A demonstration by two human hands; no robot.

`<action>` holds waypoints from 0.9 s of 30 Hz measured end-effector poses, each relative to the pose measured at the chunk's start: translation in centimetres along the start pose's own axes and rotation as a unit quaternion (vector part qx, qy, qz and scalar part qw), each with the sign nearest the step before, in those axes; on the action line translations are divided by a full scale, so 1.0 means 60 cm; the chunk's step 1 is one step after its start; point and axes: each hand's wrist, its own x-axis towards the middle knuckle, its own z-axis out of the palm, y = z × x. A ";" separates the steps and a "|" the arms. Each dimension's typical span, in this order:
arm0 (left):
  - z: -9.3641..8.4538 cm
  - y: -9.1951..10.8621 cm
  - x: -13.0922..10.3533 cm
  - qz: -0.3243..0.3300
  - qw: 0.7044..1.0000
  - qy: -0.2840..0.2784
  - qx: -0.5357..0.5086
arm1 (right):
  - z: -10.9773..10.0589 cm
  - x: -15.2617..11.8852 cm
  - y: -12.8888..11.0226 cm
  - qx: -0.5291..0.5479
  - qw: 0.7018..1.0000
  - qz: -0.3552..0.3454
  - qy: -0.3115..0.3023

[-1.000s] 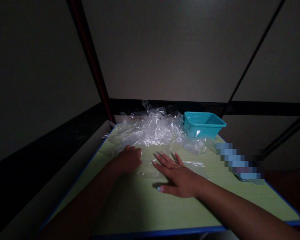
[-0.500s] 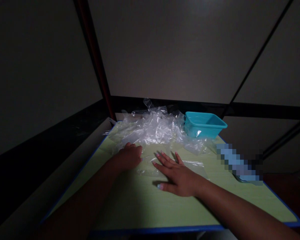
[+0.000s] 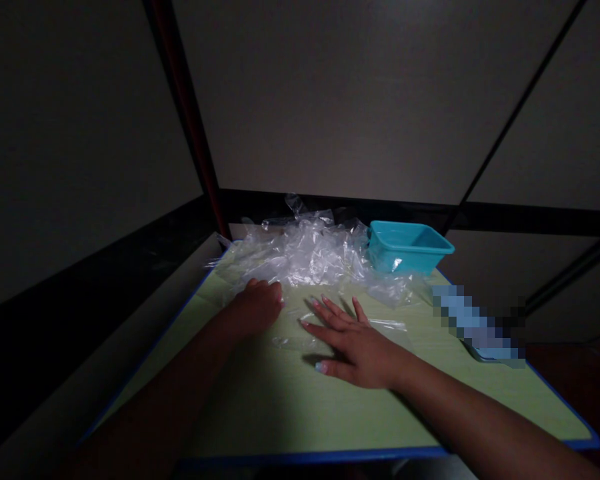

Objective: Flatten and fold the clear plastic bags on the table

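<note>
My right hand [image 3: 363,350] lies flat with its fingers spread over a clear plastic bag [image 3: 300,342] on the table. The bag's shiny edge shows to the right of the fingers, and its middle is hidden under the palm. My left hand [image 3: 260,307] is curled closed, just beyond the bag's left end. What its fingers hold, if anything, is hidden. Beyond both hands spreads a loose heap of crumpled clear plastic bags [image 3: 313,253], its near edge close to my left knuckles.
A turquoise plastic basin [image 3: 413,250] stands at the table's far right, against the heap. A blurred-out bluish flat object [image 3: 480,333] lies by the right edge. The pale green table [image 3: 300,427] has a blue rim. Panelled walls rise behind and to the left.
My left hand has shifted slightly away from me, toward the heap. My right hand stays spread on the bag, almost unmoved.
</note>
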 end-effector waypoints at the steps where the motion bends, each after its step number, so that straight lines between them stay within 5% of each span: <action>1: -0.002 0.003 0.001 0.003 1.000 0.010 -0.003 | -0.002 0.000 0.001 -0.002 1.000 0.001 0.007; 8: 0.012 0.027 0.005 -0.012 0.996 0.078 -0.049 | -0.010 -0.002 0.012 -0.019 0.999 0.014 0.026; 23: 0.038 0.030 0.012 0.017 0.996 0.060 -0.059 | -0.017 -0.007 0.038 -0.035 0.985 0.026 0.165; 27: 0.036 0.035 0.010 0.024 0.995 0.065 -0.066 | -0.021 -0.008 0.039 -0.043 0.986 0.035 0.160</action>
